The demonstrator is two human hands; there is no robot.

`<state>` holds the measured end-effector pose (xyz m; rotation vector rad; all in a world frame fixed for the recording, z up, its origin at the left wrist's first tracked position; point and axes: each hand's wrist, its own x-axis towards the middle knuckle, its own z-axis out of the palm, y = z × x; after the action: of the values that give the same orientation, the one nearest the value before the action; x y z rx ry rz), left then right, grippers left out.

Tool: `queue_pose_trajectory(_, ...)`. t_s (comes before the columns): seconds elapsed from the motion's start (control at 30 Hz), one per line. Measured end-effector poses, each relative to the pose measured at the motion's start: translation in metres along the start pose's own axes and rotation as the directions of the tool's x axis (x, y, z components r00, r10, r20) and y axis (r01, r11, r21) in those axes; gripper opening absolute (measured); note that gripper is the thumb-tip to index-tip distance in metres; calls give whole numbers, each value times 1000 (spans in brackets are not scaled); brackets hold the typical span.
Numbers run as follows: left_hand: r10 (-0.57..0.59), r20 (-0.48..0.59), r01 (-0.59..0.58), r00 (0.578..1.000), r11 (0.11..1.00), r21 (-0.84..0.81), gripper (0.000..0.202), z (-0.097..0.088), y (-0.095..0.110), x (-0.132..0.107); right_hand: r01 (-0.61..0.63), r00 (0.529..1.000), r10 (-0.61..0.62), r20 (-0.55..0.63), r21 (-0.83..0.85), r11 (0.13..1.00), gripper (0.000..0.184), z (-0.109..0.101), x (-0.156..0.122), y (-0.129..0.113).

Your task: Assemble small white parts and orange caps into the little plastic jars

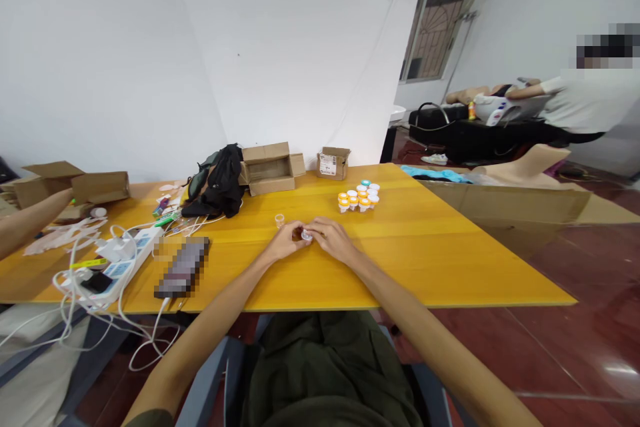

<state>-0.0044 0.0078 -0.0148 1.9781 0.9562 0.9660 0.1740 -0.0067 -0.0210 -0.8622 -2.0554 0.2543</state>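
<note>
Over the middle of the table (450, 273), my left hand (286, 242) curls around a small clear and white container (307, 236), probably a little jar; its details are too small to make out. The fingers of my right hand (330, 238) are bent and pinch at the same piece from the other side, so the two hands meet there. Just beyond my left hand stands a small clear cup (279, 220). Farther back to the right, several little jars (360, 199) with orange, white and teal lids stand close together.
An open cardboard box (270, 183), a smaller box (333, 163) and a black bag (220, 187) line the back. To the left lie a phone (185, 268) and a power strip (127, 263) with tangled white cables. Another person's arm (35, 223) reaches in at far left.
</note>
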Motion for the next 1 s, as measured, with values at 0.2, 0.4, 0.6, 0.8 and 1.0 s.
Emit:
queue_pose_trajectory(0.2,17,5,-17,1000,1000,2,16,0,1,0,6,1000,-7,-2,-75,997,20,2,-1,2)
queue_pose_trajectory(0.4,2,0,-2,1000,1000,21,16,0,1,0,31,999,-32,-4,-81,996,20,2,0,1)
queue_pose_trajectory(0.6,3,5,-3,1000,1000,21,18,-1,2,0,37,999,-37,21,-25,999,22,-2,1,0)
queue_pose_trajectory(0.8,13,16,-14,1000,998,65,14,-1,1,0,23,999,-22,30,-38,999,20,-2,3,-1)
queue_pose_trajectory(1.0,22,15,-23,1000,996,87,15,-1,0,1,24,1000,-21,22,-140,990,16,-2,3,-2)
